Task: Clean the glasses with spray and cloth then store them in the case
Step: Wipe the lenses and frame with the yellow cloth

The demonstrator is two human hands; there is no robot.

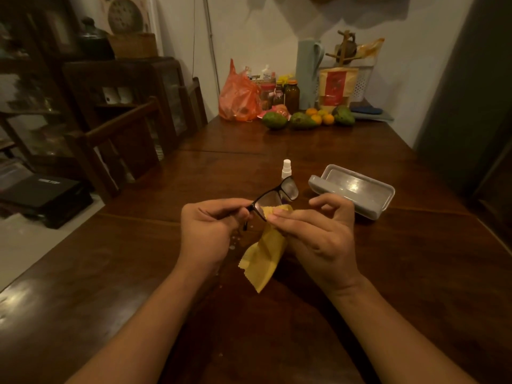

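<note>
One pair, black glasses (273,196): light, fragile, held above table (360,273). Left hand (206,231) pinches the frame corner; right hand (318,231) pinches soft yellow cloth (263,259) on the lens. Best gripped by frame.

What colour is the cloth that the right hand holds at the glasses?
The cloth is yellow, seen best in the head view, the only one.

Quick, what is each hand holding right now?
Left hand: grips the black glasses at one end.
Right hand: pinches the yellow cloth onto a lens.
</note>
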